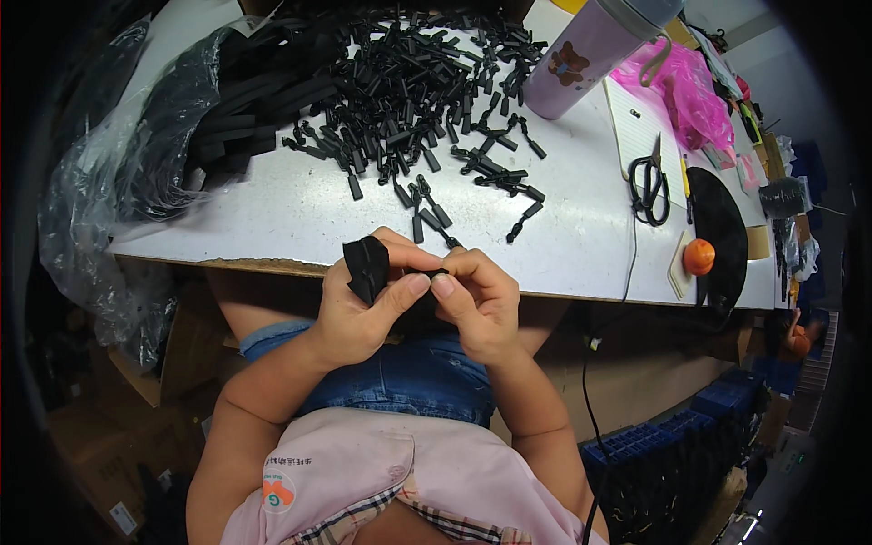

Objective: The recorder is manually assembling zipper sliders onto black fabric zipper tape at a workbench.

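Note:
My left hand (359, 318) is closed on a folded black fabric strip (366, 266), which stands up between thumb and fingers. Close against it, my right hand (486, 304) pinches a small black piece (434, 272) at the fingertips. Both thumbs meet there, so its kind is mostly hidden, and I cannot tell whether it joins the strip. The hands are over my lap at the table's front edge. Just beyond them lie loose black zipper pulls (439, 214) with cord loops, part of a large heap (400, 100).
A clear plastic bag (91, 200) with black strips (245, 127) covers the table's left. On the right are a lilac bottle (581, 64), black scissors (649, 191), a lined notepad (636, 123), a pink bag (681, 86) and an orange ball-shaped object (698, 257). A cable (586, 391) hangs beside me.

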The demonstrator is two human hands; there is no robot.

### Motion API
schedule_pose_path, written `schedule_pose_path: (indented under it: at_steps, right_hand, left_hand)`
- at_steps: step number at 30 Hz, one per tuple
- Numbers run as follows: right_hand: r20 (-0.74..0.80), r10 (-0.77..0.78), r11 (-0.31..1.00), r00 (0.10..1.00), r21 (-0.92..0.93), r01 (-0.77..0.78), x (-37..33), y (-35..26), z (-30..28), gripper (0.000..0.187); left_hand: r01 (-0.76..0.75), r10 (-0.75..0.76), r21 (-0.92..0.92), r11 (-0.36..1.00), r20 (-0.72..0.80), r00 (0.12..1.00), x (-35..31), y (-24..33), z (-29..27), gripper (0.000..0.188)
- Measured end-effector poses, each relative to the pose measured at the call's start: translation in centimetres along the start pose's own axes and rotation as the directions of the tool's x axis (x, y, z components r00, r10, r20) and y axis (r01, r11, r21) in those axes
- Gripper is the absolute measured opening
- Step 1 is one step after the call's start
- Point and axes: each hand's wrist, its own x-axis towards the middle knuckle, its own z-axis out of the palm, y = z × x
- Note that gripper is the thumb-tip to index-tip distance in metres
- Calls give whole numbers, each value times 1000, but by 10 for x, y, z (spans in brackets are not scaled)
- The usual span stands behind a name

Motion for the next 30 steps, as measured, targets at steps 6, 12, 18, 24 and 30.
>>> schedule_pose_path:
  at_steps: [6, 12, 18, 24, 30]
  right_hand:
    - [-14, -353, 890, 935, -314, 331, 0, 10, 1, 8]
    - [-13, -182, 943, 983, -284, 171, 5, -3, 1, 10]
    - [205, -216, 715, 955, -633, 298, 1, -1, 2, 20]
    - [230, -555, 453, 799, -722, 522, 15, -5, 13, 30]
    - [201, -483, 600, 852, -633, 489, 11, -8, 7, 17]
  left_hand:
    - [246, -248, -52, 968, -20, 969, -1, 8, -1, 14]
    - [-50, 57, 156, 987, -39, 998, -3, -5, -3, 11]
    - [260, -262, -51, 964, -52, 964, 2, 2, -10, 15]
    - [152, -154, 62, 986, 34, 987, -1, -13, -8, 15]
    - [225, -243, 120, 967, 171, 955, -4, -14, -8, 20]
